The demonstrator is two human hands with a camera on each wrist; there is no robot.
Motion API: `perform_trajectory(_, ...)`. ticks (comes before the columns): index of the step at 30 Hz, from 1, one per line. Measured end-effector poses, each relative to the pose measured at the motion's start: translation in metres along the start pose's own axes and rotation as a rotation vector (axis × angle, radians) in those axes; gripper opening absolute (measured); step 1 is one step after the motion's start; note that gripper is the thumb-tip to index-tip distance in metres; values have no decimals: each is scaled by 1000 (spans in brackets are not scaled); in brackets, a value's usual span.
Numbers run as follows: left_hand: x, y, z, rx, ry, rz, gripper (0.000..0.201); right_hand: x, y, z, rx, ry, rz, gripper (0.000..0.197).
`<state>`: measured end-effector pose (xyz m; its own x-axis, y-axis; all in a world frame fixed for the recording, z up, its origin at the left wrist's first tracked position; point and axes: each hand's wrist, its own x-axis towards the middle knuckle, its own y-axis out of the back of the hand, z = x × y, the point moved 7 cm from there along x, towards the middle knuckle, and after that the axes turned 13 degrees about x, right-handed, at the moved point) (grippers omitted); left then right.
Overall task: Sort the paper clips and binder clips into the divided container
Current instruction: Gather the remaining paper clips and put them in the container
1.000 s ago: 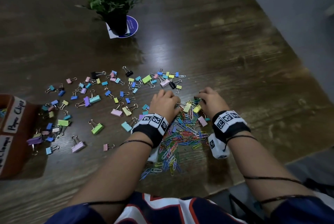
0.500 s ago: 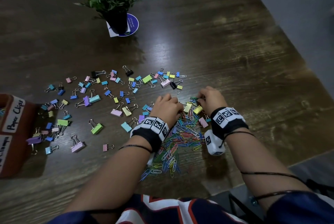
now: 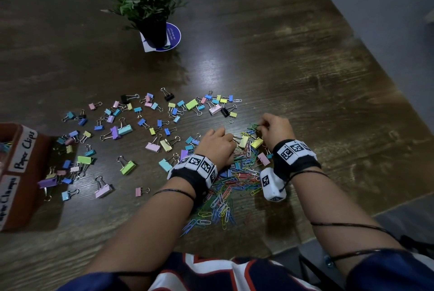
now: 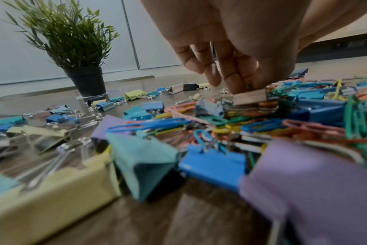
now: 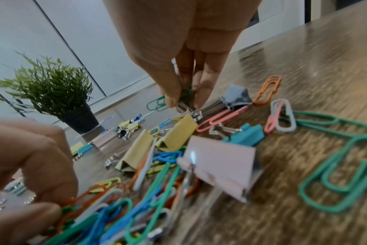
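From above, most binder clips (image 3: 126,129) and paper clips (image 3: 231,181) still litter the table (image 3: 305,79); the container (image 3: 22,173) sits far left. Left hand (image 4: 230,49) pinches a pink clip (image 4: 249,97). Right hand (image 5: 178,49) pinches green clips (image 5: 185,93).

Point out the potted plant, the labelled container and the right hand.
potted plant (image 3: 153,32), head view, on its dark pot.
labelled container (image 3: 23,149), head view, on its label.
right hand (image 3: 276,127), head view, on its back.
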<state>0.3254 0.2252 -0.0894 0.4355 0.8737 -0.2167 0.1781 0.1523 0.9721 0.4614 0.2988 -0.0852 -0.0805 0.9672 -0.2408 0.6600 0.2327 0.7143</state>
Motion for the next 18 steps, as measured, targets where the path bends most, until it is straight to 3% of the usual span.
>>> perform_trajectory(4,-2,4,-6,-88,27,17,24,-4,3,-8,105,-2,31,6)
perform_trajectory(10,-23,4,-45,-537,330,38,9,-8,4,-33,356,16,101,6)
perform_trajectory(18,-90,1,-120,-623,595,154,10,-17,-45,-100,548,105,-17,11)
